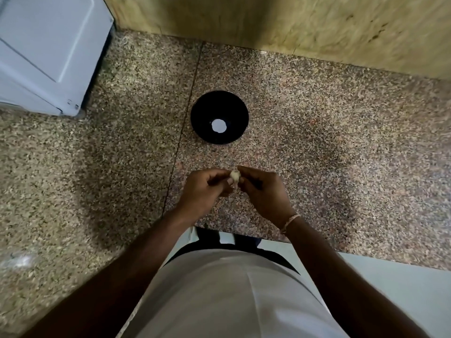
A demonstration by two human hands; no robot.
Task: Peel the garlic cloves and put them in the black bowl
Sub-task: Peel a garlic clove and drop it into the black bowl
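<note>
Pinched between the fingertips of left hand (207,189) and right hand (262,191), just before the black bowl (202,113) on the speckled stone counter (341,142), garlic clove (235,176): probably light, firm, with thin papery skin, best held at both ends.

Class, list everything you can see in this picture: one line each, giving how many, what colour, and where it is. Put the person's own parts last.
black bowl: one, black with a white glare spot inside, on the counter beyond the hands.
garlic clove: one, pale cream, pinched between both hands.
counter: one, speckled brown-pink stone, under everything.
wall: one, yellowish, behind the counter.
appliance: one, white, far left.
bracelet: one, pale, right wrist.
left hand: one, pinching the clove.
right hand: one, pinching the clove.
</note>
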